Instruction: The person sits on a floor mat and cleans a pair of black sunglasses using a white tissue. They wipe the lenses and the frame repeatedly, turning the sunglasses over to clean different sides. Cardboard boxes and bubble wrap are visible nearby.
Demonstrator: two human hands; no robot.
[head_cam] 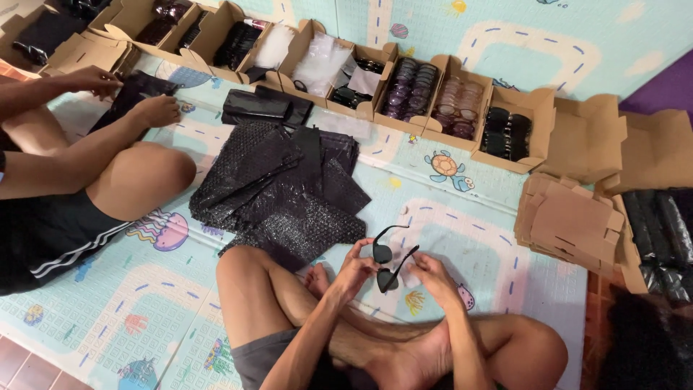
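Note:
I sit cross-legged on a patterned play mat. My left hand (354,271) and my right hand (433,274) both hold a pair of black sunglasses (386,263) just above my feet, with the arms unfolded and pointing away from me. My right hand also seems to press a small white cloth (413,274) against one lens. A heap of black bubble-wrap sheets (285,184) lies on the mat just beyond my left knee.
A row of open cardboard boxes (433,97) with sunglasses and clear bags runs along the far side. Flat cardboard blanks (570,220) are stacked at right, beside black wrapped bundles (660,238). Another person (79,173) sits at left, with hands on black wrap.

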